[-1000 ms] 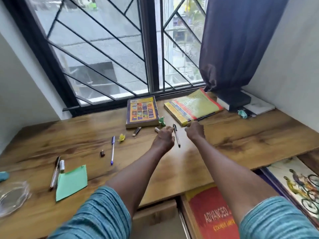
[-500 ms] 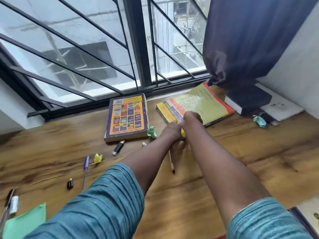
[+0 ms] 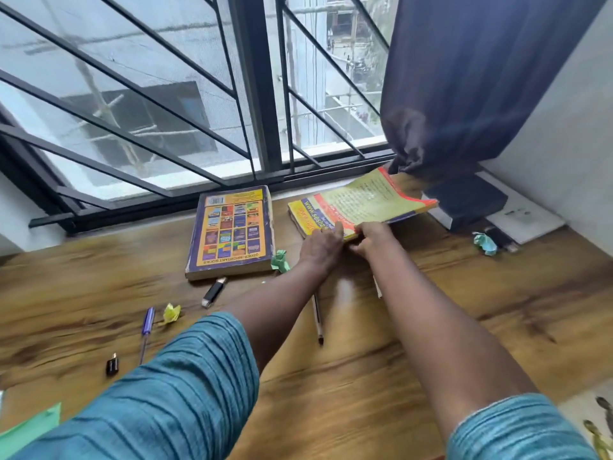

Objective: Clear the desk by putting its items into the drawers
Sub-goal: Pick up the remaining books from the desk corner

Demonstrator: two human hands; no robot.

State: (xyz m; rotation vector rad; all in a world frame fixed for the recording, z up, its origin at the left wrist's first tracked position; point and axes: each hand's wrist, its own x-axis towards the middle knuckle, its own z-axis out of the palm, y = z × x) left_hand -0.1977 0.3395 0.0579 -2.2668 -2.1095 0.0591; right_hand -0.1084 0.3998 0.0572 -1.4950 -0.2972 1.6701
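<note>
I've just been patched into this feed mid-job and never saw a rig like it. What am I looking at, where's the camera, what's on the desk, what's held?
No machine here: a person works with bare hands, in blue sleeves. The one camera sits on the person's head, looking forward and down. The left hand and right hand both grip the near edge of a yellow book by the window. On the desk also lie a second book, a ballpoint pen, a blue pen, a USB stick and a green paper scrap.

Head cam, 1 view: looks fwd & down over desk (image 3: 431, 327) toward window (image 3: 159, 104), close.
</note>
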